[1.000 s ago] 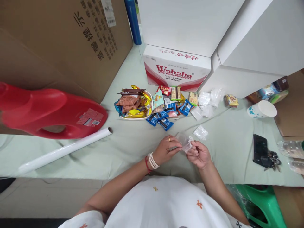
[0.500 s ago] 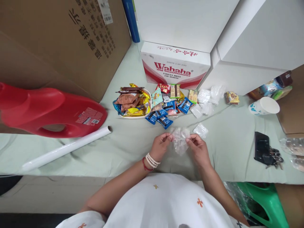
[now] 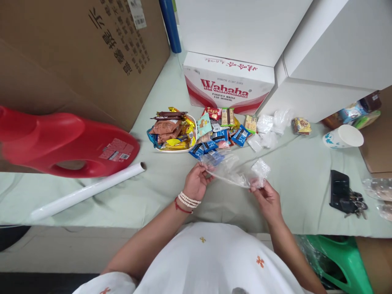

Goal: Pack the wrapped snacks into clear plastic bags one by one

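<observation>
A clear plastic bag [image 3: 230, 170] is stretched out between my two hands above the pale green cloth. My left hand [image 3: 196, 181], with bead bracelets at the wrist, pinches its left edge. My right hand [image 3: 266, 195] pinches its right edge. Just beyond the bag lies a heap of small snack packets [image 3: 221, 130]. To the left of that heap stands a white bowl [image 3: 188, 148] piled with more wrapped snacks. A small crumpled clear bag [image 3: 260, 166] lies by my right fingertips.
A red jug [image 3: 61, 141] lies on its side at the left, with a white paper roll [image 3: 85, 190] in front. A Wahaha carton [image 3: 228, 83] and white boxes stand behind. A paper cup [image 3: 343, 141], black phone with keys [image 3: 341, 191] and clear bottles [image 3: 379, 188] sit right.
My hands have moved apart and a little forward, and the crumpled clear bag between them has been pulled out into a wide flat sheet.
</observation>
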### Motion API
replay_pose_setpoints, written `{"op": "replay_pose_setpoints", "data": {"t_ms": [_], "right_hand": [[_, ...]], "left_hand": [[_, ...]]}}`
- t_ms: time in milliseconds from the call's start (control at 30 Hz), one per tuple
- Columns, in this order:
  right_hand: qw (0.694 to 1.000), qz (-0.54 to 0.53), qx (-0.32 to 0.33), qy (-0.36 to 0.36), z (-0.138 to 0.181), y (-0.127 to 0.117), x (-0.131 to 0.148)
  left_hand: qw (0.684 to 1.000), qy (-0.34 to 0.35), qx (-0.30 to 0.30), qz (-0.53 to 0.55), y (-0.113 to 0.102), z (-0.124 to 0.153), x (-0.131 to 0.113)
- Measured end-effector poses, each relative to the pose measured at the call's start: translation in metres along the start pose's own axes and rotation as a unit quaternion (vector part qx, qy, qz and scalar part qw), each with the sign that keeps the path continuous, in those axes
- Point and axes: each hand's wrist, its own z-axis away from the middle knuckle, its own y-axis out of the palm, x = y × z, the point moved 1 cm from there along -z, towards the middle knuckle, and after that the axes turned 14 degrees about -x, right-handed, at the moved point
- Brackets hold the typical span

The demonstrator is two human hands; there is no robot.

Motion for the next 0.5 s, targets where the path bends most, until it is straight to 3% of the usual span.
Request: {"op": "replay_pose_setpoints", "data": {"t_ms": [133,200,267,333,367,400,433,500], "right_hand": [[0.999,0.018,-0.02,-0.028,0.024,-0.001,-0.006],[0.998,0.055,0.017,-0.013,0.038,-0.005,-0.006],[0.98,0.084,0.18,0.01,0.049,-0.016,0.003],[0.926,0.093,0.364,0.027,0.05,-0.032,0.018],[0.906,0.094,0.412,0.035,0.046,-0.04,0.027],[0.908,0.094,0.406,0.039,0.038,-0.048,0.034],[0.931,0.098,0.351,0.036,0.027,-0.052,0.04],[0.98,0.112,0.166,0.003,-0.001,-0.05,0.045]], "left_hand": [[0.999,-0.036,0.025,0.032,0.0,0.0,-0.008],[0.998,-0.027,0.042,0.035,0.0,0.0,-0.01],[0.997,-0.026,0.059,0.03,-0.001,-0.001,-0.009],[0.996,-0.036,0.074,0.023,-0.001,-0.002,-0.008],[0.995,-0.042,0.083,0.02,-0.001,-0.002,-0.006],[0.994,-0.047,0.092,0.018,0.0,-0.001,-0.004],[0.993,-0.052,0.103,0.015,0.002,0.001,-0.003],[0.99,-0.059,0.127,0.007,0.006,0.006,0.001]]}}
